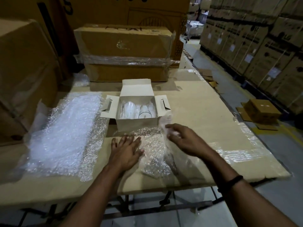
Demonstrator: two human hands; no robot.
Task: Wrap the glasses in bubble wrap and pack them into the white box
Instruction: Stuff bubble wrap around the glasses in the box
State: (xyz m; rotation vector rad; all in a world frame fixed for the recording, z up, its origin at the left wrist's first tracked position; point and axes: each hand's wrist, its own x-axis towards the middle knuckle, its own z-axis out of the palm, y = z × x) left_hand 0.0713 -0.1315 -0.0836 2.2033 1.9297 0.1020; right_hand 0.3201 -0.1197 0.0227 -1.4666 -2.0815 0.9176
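Note:
The white box (pixel 137 124) stands open in the middle of the cardboard-covered table, with all its flaps spread. Inside it are a glass in bubble wrap (pixel 128 108) and a bare clear glass (pixel 145 114). A sheet of bubble wrap (pixel 153 149) lies just in front of the box. A dim shape like a glass (pixel 172 161) shows through its right part. My left hand (pixel 126 151) presses flat on the sheet's left edge, fingers straight. My right hand (pixel 182 138), blurred, pinches the sheet's right edge, which is lifted beside the box's right flap.
A stack of bubble wrap sheets (pixel 65 133) lies at the left of the table. Large cardboard cartons (pixel 124 51) stand behind the box and along the left. The table's near edge (pixel 147 189) is close to my arms. To the right, a small carton (pixel 260 110) sits in the aisle.

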